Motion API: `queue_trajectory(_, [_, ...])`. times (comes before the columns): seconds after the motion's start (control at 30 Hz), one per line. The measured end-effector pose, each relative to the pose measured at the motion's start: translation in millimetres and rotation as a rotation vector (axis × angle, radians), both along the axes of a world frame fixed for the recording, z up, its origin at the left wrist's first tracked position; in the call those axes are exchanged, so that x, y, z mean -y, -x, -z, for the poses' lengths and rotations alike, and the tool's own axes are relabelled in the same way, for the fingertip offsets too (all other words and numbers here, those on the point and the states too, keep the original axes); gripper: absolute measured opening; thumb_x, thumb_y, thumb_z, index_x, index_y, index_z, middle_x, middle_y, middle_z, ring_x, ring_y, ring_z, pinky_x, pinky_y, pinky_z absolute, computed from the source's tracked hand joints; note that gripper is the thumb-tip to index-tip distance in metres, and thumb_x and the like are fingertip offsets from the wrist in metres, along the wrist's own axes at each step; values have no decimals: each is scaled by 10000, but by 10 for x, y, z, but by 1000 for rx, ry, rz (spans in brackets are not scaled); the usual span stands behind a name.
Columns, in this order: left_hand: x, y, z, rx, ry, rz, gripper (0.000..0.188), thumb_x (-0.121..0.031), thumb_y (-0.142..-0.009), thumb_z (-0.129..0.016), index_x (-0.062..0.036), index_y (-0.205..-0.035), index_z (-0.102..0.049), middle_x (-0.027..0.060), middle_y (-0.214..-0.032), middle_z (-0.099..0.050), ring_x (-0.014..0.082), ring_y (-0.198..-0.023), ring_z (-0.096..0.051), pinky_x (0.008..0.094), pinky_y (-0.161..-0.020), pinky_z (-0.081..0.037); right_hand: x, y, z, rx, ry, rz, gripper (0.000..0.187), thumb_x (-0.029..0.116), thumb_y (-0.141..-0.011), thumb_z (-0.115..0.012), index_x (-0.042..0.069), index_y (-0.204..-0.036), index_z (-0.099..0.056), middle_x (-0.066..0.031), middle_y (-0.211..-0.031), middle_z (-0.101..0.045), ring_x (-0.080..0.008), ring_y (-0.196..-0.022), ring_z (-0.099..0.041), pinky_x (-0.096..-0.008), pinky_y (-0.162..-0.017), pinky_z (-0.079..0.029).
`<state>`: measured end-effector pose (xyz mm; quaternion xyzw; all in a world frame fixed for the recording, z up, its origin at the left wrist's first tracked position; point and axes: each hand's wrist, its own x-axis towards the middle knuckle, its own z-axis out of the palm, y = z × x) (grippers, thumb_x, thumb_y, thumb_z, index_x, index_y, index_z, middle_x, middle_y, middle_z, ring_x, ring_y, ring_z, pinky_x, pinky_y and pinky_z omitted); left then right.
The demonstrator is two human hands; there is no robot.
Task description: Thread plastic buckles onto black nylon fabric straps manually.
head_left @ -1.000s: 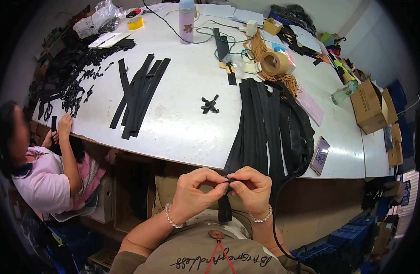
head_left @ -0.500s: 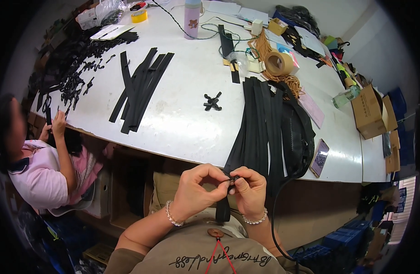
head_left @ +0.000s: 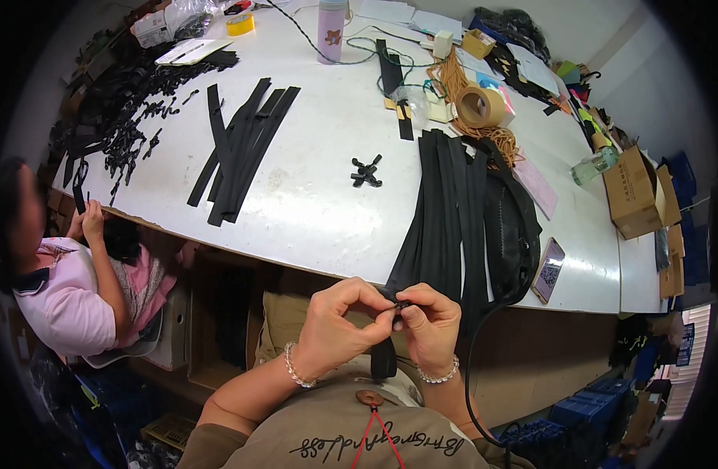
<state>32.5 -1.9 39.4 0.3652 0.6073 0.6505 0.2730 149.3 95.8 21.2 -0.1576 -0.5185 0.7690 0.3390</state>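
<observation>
My left hand (head_left: 347,320) and my right hand (head_left: 429,324) meet in front of my chest, just off the table edge. The thumb and forefinger of each are pinched together at a small black piece (head_left: 400,306), mostly hidden by the fingertips. A flat black strip (head_left: 384,356) hangs down between the hands, its end loose over my lap. Just beyond my fingers, a bundle of long black strips (head_left: 437,211) lies across the table edge. Further off sits a little cluster of small black pieces (head_left: 366,171).
On the white table (head_left: 328,211) are more black strips (head_left: 242,156), a black bag (head_left: 509,227), a phone (head_left: 548,270), a tape roll (head_left: 481,107) and a bottle (head_left: 332,31). A co-worker (head_left: 78,305) sits at left beside a heap of small black parts (head_left: 125,148).
My hands stay almost in place, still pinched on the small black piece. The co-worker's hands have shifted slightly down and left.
</observation>
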Motion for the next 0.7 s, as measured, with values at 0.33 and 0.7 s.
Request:
queue_trajectory(0.33, [-19, 0, -12, -6, -3, 13, 97, 34, -684, -676, -3, -733, -601, 67, -738, -622, 122, -678, -608, 233, -632, -488, -48, -12, 22, 34, -45, -7, 133, -35, -817, -607, -56, -947, -630, -90, -843, -586, -106, -646, -572, -199, -575, -476])
queue_trajectory(0.7, [-9, 10, -36, 24, 35, 44, 102, 67, -687, -661, -5, -718, -595, 47, -740, -598, 95, -684, -570, 212, -631, -456, -102, -30, -104, 150, -197, -36, 137, -55, -807, -612, -50, -941, -641, -95, -869, -602, -90, -654, -573, -192, -574, -475])
